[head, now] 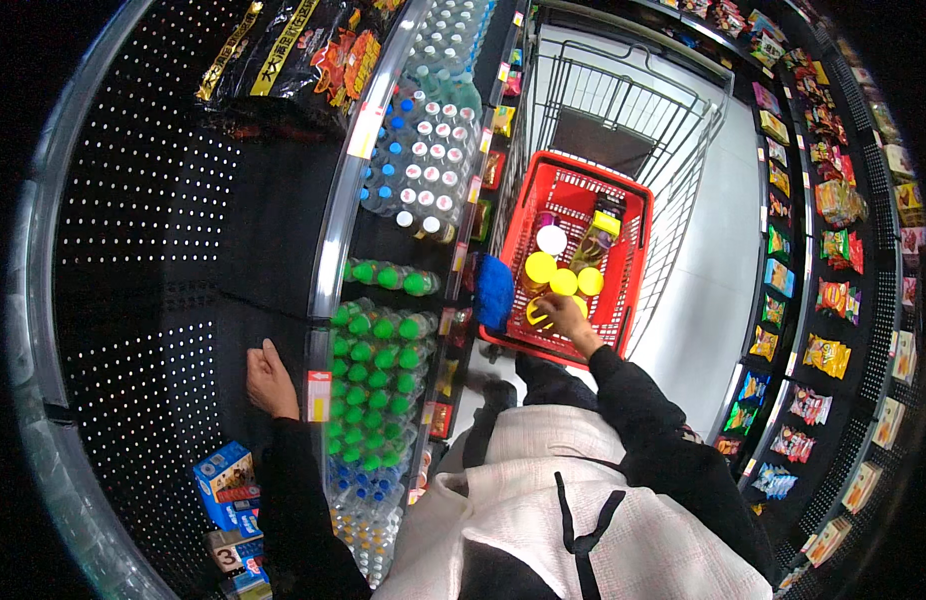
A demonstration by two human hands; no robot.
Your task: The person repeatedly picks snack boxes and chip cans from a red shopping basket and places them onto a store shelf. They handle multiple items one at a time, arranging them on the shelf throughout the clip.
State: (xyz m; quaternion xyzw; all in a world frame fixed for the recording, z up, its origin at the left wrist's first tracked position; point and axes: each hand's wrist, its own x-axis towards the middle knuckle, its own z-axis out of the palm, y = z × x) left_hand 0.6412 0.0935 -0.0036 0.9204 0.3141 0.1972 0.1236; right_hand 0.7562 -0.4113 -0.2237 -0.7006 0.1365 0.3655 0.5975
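Note:
My right hand reaches into a red plastic shopping basket, its fingers on a yellow-lidded jar near the basket's near side. Several more jars with yellow lids stand close by, partly covered by the hand. Beyond them are a white-lidded container and a dark bottle with a yellow label, lying tilted. My left hand is over a black shelf on the left, fingers curled together with nothing visible in them.
The basket sits at the near end of a wire shopping cart; a blue cloth-like item hangs at its left rim. Bottles with green caps fill a lower left shelf. Black-wrapped packs lie above. Snack shelves line the right.

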